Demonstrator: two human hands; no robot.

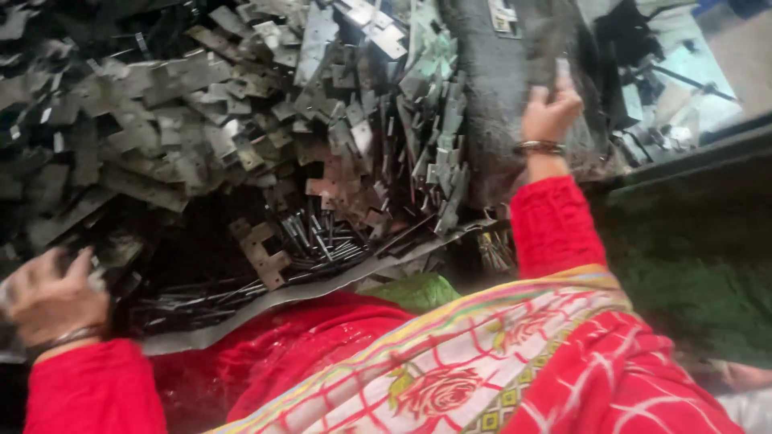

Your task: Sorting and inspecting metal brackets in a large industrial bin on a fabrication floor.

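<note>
Beside the heap of flat metal plates (241,137), the left hand (50,296) curls shut on a blurred plate piece (95,277) at its near-left edge, while the right hand (550,108) grips the grey cloth (503,88) at its right.

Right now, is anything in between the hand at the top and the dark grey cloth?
No. The right hand already touches the dark grey cloth, fingers on its edge. The pile of metal plates lies beside it, not between.
</note>
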